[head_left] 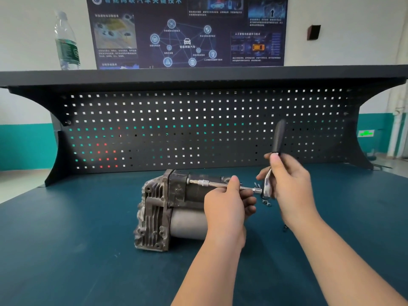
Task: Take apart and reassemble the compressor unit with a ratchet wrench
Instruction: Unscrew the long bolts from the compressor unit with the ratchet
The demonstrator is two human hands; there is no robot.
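Compressor unit (pixel 174 208): grimy, finned, lying sideways
Left hand (pixel 227 204): gripping extension bar (pixel 218 184)
Right hand (pixel 289 184): grasping ratchet wrench (pixel 276 151) handle

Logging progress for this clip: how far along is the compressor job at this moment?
Done: a few small fasteners already lie loose on the bench, so some bolts seem out. In hand: the right hand holds the ratchet wrench while the left hand steadies its extension bar, seated in the compressor unit. Left: the housing looks whole; separation and reassembly appear to remain.
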